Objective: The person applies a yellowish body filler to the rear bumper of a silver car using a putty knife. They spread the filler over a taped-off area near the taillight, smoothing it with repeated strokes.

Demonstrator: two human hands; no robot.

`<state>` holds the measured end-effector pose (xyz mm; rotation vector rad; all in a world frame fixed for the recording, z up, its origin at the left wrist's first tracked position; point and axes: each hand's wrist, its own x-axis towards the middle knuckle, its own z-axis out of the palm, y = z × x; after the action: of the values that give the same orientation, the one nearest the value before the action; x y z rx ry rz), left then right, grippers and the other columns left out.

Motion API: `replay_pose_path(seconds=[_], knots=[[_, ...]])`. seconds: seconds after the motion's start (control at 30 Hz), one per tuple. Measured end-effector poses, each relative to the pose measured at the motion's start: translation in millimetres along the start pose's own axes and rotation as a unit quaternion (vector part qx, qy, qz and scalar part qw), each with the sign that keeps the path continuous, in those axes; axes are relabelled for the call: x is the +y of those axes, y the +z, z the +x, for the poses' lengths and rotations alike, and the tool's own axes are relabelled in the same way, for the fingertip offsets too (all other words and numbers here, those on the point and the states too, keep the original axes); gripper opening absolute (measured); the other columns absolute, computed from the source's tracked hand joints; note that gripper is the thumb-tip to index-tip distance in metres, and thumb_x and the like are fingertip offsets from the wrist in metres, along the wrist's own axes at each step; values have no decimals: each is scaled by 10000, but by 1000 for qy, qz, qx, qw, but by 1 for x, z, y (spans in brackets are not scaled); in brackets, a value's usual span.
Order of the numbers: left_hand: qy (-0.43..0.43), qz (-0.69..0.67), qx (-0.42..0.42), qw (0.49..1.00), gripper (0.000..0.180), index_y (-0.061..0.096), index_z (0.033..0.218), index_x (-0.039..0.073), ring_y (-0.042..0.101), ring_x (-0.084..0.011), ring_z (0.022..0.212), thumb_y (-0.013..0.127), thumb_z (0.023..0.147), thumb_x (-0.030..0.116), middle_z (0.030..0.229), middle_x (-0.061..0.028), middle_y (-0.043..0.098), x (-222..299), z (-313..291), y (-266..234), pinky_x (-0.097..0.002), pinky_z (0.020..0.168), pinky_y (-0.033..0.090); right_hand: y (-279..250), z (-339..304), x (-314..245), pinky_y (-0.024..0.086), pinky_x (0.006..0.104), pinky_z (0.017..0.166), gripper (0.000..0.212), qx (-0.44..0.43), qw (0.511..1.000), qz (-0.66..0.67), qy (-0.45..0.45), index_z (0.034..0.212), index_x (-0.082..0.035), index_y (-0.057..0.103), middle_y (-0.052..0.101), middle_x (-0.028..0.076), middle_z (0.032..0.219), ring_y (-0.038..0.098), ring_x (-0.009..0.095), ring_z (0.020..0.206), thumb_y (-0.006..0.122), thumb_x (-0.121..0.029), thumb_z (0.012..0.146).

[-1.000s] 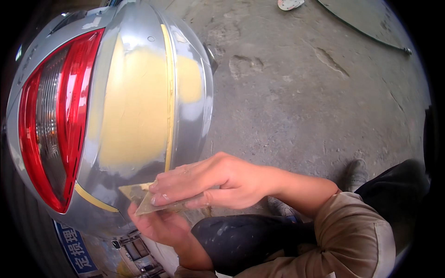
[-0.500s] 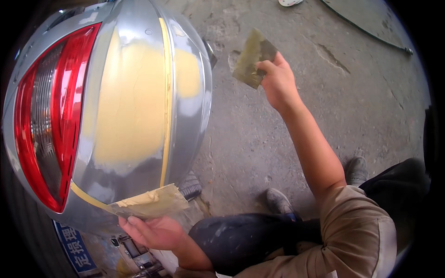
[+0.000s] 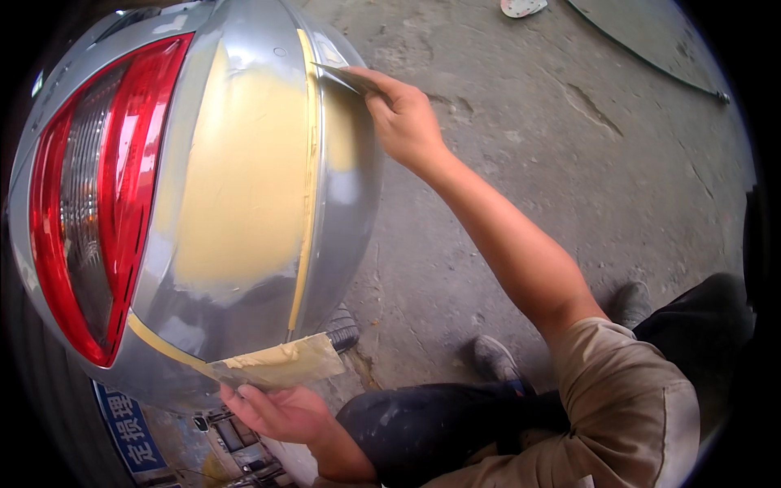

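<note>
A silver-grey car body panel (image 3: 346, 236) with a large patch of yellow body filler (image 3: 244, 171) curves in front of me on the left. A narrow yellow strip (image 3: 307, 187) runs along it, with a smaller filler patch (image 3: 340, 138) on the strip's right. My right hand (image 3: 409, 124) grips a thin putty spreader (image 3: 350, 80), seen nearly edge-on; its tip is at the strip's upper end, though contact is unclear. Low down, my left hand (image 3: 281, 413) pinches a flat putty spreader (image 3: 317, 363) by its lower edge. Yellow putty (image 3: 264, 355) lies along its top.
A red and clear tail light (image 3: 134, 154) borders the panel on the left. Below are a tyre (image 3: 343, 327), a blue sign (image 3: 130, 431) and some metal equipment (image 3: 236, 439). Concrete floor (image 3: 488, 171) stretches right, with a dark hose-like line (image 3: 643, 53) at top right.
My right hand has swung left from over the floor to the panel, turning its spreader edge-on. The left hand and its putty-loaded spreader have barely shifted.
</note>
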<state>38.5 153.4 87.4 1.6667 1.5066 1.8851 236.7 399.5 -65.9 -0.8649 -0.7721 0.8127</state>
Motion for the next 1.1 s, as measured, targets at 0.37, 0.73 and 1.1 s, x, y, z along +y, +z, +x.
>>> replay_pose_path(seconds=[0.37, 0.73, 1.1], knots=[[-3, -8, 8, 1000, 442, 359, 1350, -29, 521, -219, 1148, 482, 989, 195, 1266, -166, 508, -5, -2, -18, -350, 981, 420, 21, -41, -12, 476, 323, 920, 398, 54, 997, -33, -49, 1221, -115, 623, 646, 128, 1187, 625, 262, 1087, 452, 15, 887], [-7, -4, 18, 1000, 442, 380, 1348, -26, 545, -220, 1128, 500, 982, 191, 1265, -166, 525, -9, -2, -16, -346, 962, 444, 43, -104, -7, 424, 403, 931, 475, 84, 981, -133, -111, 1206, -80, 601, 567, 137, 1190, 548, 325, 1116, 533, 55, 756], [2, -17, 19, 1000, 434, 382, 1339, -20, 518, -223, 1151, 498, 982, 196, 1285, -166, 506, -7, 1, 15, -353, 984, 416, 13, -140, -22, 452, 357, 939, 485, -9, 998, -68, -10, 1210, -85, 620, 627, 154, 1180, 598, 289, 1106, 507, 67, 764]])
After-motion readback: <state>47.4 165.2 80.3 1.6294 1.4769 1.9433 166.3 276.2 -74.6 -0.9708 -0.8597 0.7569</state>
